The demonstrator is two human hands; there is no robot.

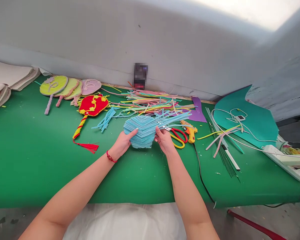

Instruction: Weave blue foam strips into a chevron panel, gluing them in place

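Between my two hands is a light blue panel of pipe cleaners [142, 131], laid in V-shaped rows, with long loose ends sticking out to the right. My left hand [123, 142] pinches its left edge, thumb on top. My right hand [163, 138] grips the right edge where the long ends leave the panel. Just right of that hand lie scissors [179, 140] with red and yellow handles, partly hidden by it. A yellow hot glue gun [190, 131] rests beside them. Short blue pipe cleaners [105, 120] lie left of the panel.
Many coloured pipe cleaners [150, 103] are heaped behind the panel. A red fan with a tassel [93, 106] and several pastel fans [53, 85] lie left. Right are a teal sheet [257, 123], green wires [223, 156], a white cable and a power strip [285, 156].
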